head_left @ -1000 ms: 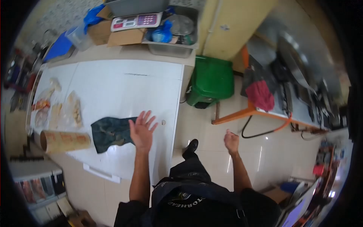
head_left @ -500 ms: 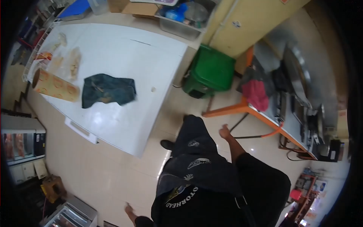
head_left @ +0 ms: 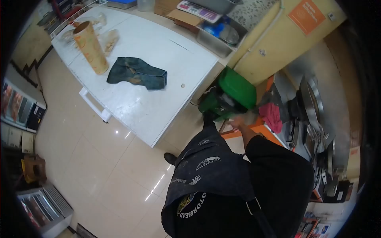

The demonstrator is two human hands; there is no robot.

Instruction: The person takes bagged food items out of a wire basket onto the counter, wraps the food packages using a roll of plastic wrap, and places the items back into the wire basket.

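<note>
My right hand (head_left: 237, 123) reaches forward beside the green bin (head_left: 216, 104), near the orange table frame; its fingers are blurred, and whether they hold anything is unclear. The bin's green lid (head_left: 237, 89) is tilted up, with a dark opening showing. My foot is at the base of the bin. My left hand is out of view. On the white freezer top (head_left: 139, 107) lies a dark green cloth (head_left: 137, 74), next to a yellow patterned roll (head_left: 90, 47).
Plastic bags with food (head_left: 109, 41) lie at the freezer's far left. A metal tray (head_left: 216, 41) and a pink-edged scale (head_left: 198, 12) stand behind it. At right, a pink cloth (head_left: 271, 117) hangs by pans on the orange-framed table. Glass display cases stand at left.
The bin's lid has risen from closed. My right hand has moved forward to beside the bin, and my left hand has left the view. The camera view has turned.
</note>
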